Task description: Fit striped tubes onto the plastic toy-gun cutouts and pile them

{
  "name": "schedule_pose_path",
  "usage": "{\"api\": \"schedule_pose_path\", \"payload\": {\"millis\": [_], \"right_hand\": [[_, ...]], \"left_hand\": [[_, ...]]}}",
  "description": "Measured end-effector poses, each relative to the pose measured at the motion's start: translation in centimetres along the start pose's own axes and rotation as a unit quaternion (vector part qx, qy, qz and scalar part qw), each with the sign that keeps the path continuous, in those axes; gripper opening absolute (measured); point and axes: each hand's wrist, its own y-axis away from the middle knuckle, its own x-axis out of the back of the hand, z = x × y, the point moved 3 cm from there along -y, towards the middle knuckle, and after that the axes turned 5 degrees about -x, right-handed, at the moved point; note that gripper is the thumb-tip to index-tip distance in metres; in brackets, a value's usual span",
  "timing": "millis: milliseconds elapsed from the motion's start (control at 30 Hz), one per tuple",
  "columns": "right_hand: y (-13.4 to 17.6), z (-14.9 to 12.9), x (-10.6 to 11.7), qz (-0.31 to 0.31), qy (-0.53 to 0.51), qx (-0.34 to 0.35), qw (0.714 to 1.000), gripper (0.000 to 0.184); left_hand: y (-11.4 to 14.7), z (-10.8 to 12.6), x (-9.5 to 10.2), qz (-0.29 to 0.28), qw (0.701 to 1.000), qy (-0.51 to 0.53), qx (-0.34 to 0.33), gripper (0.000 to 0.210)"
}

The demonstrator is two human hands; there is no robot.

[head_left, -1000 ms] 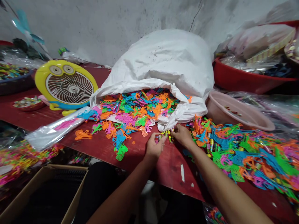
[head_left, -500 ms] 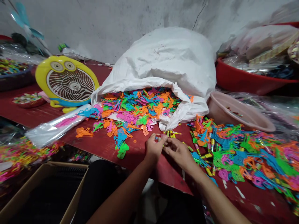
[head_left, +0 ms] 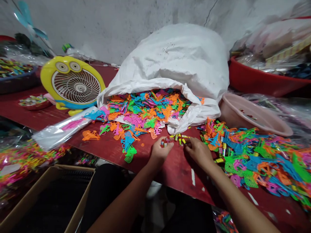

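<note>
My left hand (head_left: 160,150) is curled at the middle of the table's front, closed around several small red and whitish pieces (head_left: 164,143) that show between thumb and fingers. To its right, my right hand (head_left: 198,152) has its thumb and fingertips pinched at a small yellow tube (head_left: 183,141), at the edge of a little group of yellow-green tubes (head_left: 179,137). Behind the hands, a big white sack (head_left: 179,55) lies with its mouth towards me. Coloured plastic toy pieces (head_left: 148,108) in orange, blue, green and pink spill out of it.
A larger heap of coloured toy pieces (head_left: 252,158) covers the table's right side, beside a pink basin (head_left: 255,118). A yellow fan (head_left: 77,84) and a clear plastic bag (head_left: 60,129) are at left. Below the table's edge stands a cardboard box (head_left: 53,200). A red tub (head_left: 264,77) is behind.
My right hand has moved away from my left hand, rightwards to the small yellow tubes. The left hand stays closed on its pieces. The view has shifted slightly.
</note>
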Motion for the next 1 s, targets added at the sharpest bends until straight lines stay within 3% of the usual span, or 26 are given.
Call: {"api": "schedule_pose_path", "payload": {"millis": [100,167,233,333,433,500,567,767,867,1000], "right_hand": [[1.6,-0.9,-0.6,-0.016,-0.174,-0.009,0.985,0.018],[2.8,-2.1,-1.2,-0.028,-0.323,-0.013,0.946,0.02],[3.5,-3.3,-1.4,-0.049,-0.389,0.007,0.92,0.018],[2.9,-3.5,-0.7,-0.075,-0.344,0.05,0.935,0.018],[0.2,-1.1,0.8,0.002,-0.156,0.035,0.987,0.022],[-1.7,0.5,1.3,0.047,-0.038,0.019,0.998,0.023],[-2.9,1.4,1.2,0.048,0.007,0.017,0.999,0.023],[-1.5,0.6,0.1,0.029,-0.002,0.008,1.0,0.012],[0.8,-1.2,-0.7,-0.01,-0.136,0.024,0.99,0.014],[2.0,-3.0,-1.1,-0.062,-0.311,0.057,0.947,0.017]], "left_hand": [[-0.1,-0.6,-0.5,-0.007,1.0,-0.012,0.002,0.032],[-0.1,-1.0,-0.8,-0.014,1.0,-0.027,0.003,0.031],[-0.1,-1.2,-0.9,-0.01,0.999,-0.042,0.008,0.03],[0.0,-0.9,-0.6,0.022,0.999,-0.037,0.007,0.031],[-0.1,-0.5,-0.5,0.027,0.999,0.023,0.009,0.036],[-0.1,-0.4,-0.7,0.009,0.998,0.054,0.031,0.039],[-0.2,-0.5,-0.8,0.001,0.997,0.057,0.049,0.04],[-0.4,-0.8,-0.6,0.026,0.998,0.046,0.045,0.037],[-0.5,-1.2,-0.8,0.021,0.999,0.001,0.048,0.033],[-0.8,-1.3,-0.7,0.029,0.998,-0.026,0.042,0.029]]}}
